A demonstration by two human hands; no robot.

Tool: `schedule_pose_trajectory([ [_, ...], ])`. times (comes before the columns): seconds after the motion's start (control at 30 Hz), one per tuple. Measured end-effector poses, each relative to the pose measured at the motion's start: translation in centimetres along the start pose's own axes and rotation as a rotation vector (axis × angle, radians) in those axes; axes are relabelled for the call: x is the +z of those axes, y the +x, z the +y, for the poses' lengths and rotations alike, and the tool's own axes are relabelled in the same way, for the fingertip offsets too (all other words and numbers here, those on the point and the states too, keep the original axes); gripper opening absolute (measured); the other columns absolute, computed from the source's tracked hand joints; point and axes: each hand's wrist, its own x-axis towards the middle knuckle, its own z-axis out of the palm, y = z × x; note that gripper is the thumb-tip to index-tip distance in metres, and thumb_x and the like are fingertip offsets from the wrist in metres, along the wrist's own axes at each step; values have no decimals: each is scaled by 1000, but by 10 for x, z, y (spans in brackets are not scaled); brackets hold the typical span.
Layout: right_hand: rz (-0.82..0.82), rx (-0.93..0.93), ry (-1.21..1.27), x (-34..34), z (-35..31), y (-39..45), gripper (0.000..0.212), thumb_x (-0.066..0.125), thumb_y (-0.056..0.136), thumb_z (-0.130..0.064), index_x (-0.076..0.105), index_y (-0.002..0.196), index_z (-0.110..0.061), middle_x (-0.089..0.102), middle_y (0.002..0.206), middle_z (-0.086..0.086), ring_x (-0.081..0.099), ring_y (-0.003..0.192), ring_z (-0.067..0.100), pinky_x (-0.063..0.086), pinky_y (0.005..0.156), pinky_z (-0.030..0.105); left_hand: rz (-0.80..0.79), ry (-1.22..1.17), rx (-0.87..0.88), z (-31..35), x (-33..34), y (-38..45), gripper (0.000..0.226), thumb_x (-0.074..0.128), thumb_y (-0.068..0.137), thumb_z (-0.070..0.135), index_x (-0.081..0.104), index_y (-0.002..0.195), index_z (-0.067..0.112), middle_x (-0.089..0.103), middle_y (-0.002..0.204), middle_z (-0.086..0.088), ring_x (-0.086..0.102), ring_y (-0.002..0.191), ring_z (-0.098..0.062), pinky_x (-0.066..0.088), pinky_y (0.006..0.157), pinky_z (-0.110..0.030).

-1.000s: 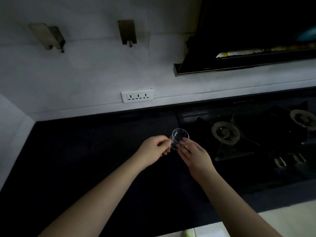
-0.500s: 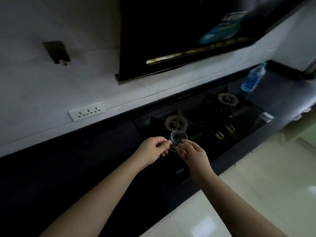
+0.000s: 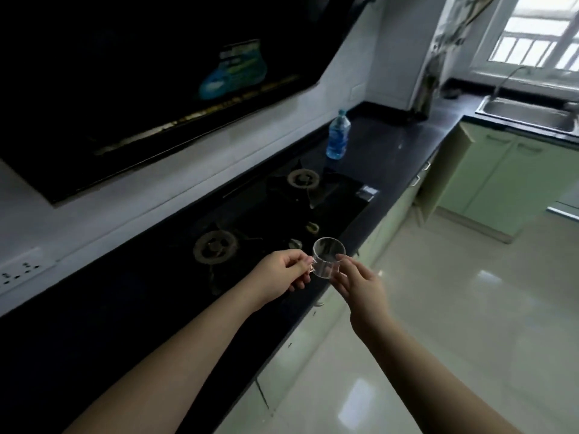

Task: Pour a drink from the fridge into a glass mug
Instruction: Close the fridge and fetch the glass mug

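A: Head view first: what are the hands doing?

B: The left hand (image 3: 280, 272) has its fingers curled, pinching the handle side of a small glass mug (image 3: 327, 258). The right hand (image 3: 360, 285) touches the mug's other side with nearly straight, relaxed fingertips, steadying it rather than gripping. The mug hangs in the air over the front edge of the counter (image 3: 398, 164), near the middle of the picture.

A: Why two hands on something that small?

B: My guess is caution. Clear glass is slick, and the handle pinch alone lets it swing. The second hand stops that while it is carried.

A: Anything in it?

B: It looks empty; I see straight through to the dark surface beneath. Its mouth tilts toward the camera.

A: And around it?

B: At ten o'clock from the mug, a gas burner (image 3: 214, 247) of the hob; a second burner (image 3: 303, 178) at twelve. Beyond that, still about twelve o'clock, a blue-tinted plastic water bottle (image 3: 337, 136) stands upright with its cap on, seemingly mostly full. At two o'clock, far off, a steel sink (image 3: 529, 115) under the window; whether it holds anything I cannot tell.

A: The fridge?

B: Not visible. I judge the drink has yet to be fetched, so the pouring is early.
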Motion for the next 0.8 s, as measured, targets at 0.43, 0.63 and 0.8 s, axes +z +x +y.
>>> schedule_pose_trajectory([
  [0.43, 79, -40, 88, -105, -68, 70, 18, 61, 95, -20, 70, 104, -8, 76, 91, 9, 73, 89, 21, 56, 69, 22, -191, -2, 94, 69, 82, 105, 36, 51, 102, 26, 64, 68, 29, 64, 71, 4, 58, 63, -7, 47, 59, -16],
  [0.63, 171, -63, 97, -128, -82, 121, 16, 57, 97, -15, 69, 103, -6, 73, 89, 12, 72, 83, 20, 56, 68, 23, -305, 39, 124, 69, 98, 185, 34, 51, 101, 32, 64, 70, 30, 65, 74, 4, 60, 66, -8, 48, 62, -18],
  [0.8, 264, -86, 79, -142, -101, 164, 16, 54, 98, -12, 67, 104, -5, 72, 87, 11, 71, 83, 21, 58, 72, 26, -413, 56, 129, 80, 110, 250, 31, 51, 102, 30, 63, 73, 27, 63, 72, 4, 58, 66, -10, 47, 65, -24],
])
